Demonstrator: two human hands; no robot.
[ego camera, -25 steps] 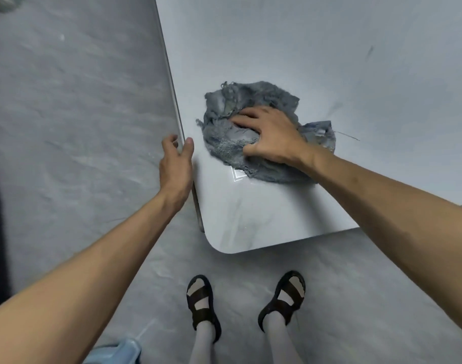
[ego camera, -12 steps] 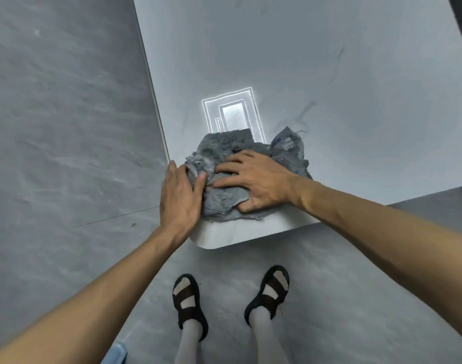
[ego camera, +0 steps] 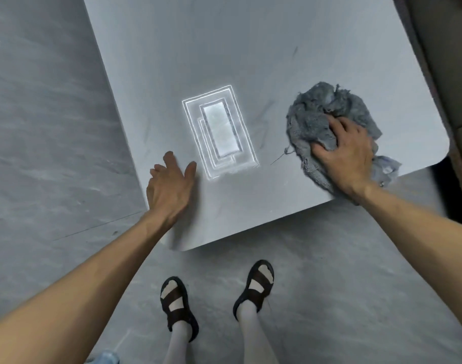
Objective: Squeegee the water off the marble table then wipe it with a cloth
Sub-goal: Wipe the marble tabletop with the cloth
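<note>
- Spanning the left side and bottom of the view: grey marbled tile floor point(ego camera: 40, 153), with one thin joint line running to the table's left edge.
- Pale grey marble table with rounded corners point(ego camera: 224, 48); faint dark streaks on top, and a bright rectangular light reflection point(ego camera: 219, 130) mid-surface.
- Dark furniture point(ego camera: 450, 61) along the table's right side.
- Frayed grey-blue cloth, bunched point(ego camera: 311, 124), on the table near its near-right corner. The pale patch at its near end is too blurred to read.
- Right hand point(ego camera: 348, 158) on the cloth, palm down, fingers dug into the folds, gripping.
- Left hand point(ego camera: 169, 190) near the table's left edge, fingers loose, holding nothing; contact unclear.
- Black strap sandals over white socks point(ego camera: 177, 308), just off the near edge.
- Light blue item point(ego camera: 103, 358), cut off at the bottom.
</note>
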